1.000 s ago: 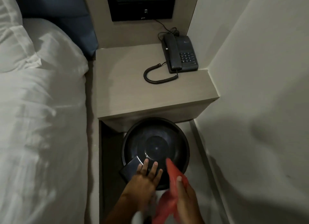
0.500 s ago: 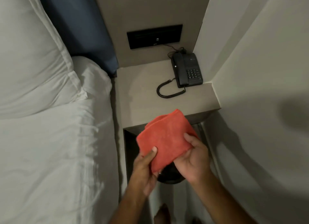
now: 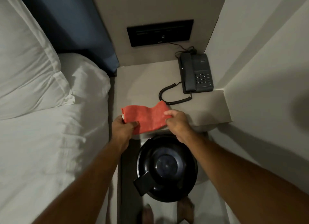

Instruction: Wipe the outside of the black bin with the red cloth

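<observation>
The red cloth [image 3: 147, 119] is stretched out flat between both hands over the front edge of the bedside table. My left hand [image 3: 122, 127] pinches its left end, where a small white tag shows. My right hand [image 3: 178, 121] grips its right end. The round black bin [image 3: 167, 170] stands on the floor below the table, seen from above with its inside open. A flat black flap rests on the bin's near-left rim. Neither hand touches the bin.
A beige bedside table [image 3: 200, 111] carries a dark phone [image 3: 195, 73] with a coiled cord. A white bed [image 3: 50, 140] with a pillow fills the left. Pale walls close in on the right. My bare feet [image 3: 184, 207] stand just in front of the bin.
Both hands have left the bin's rim, lifted the red cloth and spread it wide over the table's edge. The camera has risen, so the bin shows in full.
</observation>
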The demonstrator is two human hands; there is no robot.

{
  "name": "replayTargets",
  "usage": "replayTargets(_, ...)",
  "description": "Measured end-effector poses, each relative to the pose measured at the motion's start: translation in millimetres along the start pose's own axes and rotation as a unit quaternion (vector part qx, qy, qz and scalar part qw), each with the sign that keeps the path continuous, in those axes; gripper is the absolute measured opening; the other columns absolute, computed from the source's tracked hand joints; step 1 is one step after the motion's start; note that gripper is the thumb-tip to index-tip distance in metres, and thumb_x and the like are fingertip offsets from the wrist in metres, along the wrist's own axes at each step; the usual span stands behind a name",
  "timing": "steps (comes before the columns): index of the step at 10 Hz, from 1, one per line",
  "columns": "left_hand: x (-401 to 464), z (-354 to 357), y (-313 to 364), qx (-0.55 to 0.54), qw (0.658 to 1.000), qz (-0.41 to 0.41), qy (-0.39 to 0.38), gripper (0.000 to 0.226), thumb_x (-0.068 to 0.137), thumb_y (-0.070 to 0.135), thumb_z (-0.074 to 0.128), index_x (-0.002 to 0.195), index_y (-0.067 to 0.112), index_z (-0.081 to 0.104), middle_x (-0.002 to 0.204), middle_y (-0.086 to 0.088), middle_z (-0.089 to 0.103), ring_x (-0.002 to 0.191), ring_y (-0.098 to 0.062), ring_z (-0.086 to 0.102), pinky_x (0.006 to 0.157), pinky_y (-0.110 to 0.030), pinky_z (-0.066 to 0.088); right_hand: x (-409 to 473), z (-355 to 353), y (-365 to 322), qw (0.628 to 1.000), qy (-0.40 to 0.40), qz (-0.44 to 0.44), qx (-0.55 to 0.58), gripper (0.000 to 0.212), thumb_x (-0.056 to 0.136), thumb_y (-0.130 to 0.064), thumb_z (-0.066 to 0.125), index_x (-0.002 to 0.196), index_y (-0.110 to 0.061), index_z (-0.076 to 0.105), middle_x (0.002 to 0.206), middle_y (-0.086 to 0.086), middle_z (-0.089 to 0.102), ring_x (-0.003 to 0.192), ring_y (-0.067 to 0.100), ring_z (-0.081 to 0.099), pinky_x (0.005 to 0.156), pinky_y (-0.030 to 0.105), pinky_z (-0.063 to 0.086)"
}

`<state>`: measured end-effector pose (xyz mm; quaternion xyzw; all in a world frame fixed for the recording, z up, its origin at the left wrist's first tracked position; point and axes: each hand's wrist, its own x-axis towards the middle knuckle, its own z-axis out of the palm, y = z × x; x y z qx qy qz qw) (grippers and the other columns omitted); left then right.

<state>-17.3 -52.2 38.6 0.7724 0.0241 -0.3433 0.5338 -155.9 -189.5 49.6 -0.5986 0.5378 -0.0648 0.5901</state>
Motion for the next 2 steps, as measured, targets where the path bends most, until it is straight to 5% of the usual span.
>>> replayTargets(1,31,3,-7,-0.038,0.999,-0.021,-0.015,0.05,0.071,-0.014,0.067,0.108,0.018,0.056,0.108,-0.009,0.064,0.092,-0.024,0.067,0.065,-0.033,0.057,21,13,8,0.993,-0.107,0.019,-0.051,0.061,0.085,0.005,0.051,0.142,-0.015,0.048,0.133,0.008,0.057,0.099,0.009,0.059,0.077,0.008,0.043)
replayTargets(2,45,-4,-13,-0.091,0.993,-0.066,-0.02,0.073,0.075,-0.02,0.055,0.136,0.015,0.035,0.107,-0.01,0.059,0.095,-0.029,0.065,0.068,-0.042,0.057,27,21,12,0.984,-0.155,0.015,-0.083,0.063,0.088,0.003,0.049,0.148,-0.014,0.038,0.131,0.001,0.057,0.107,0.011,0.054,0.086,0.019,0.04)
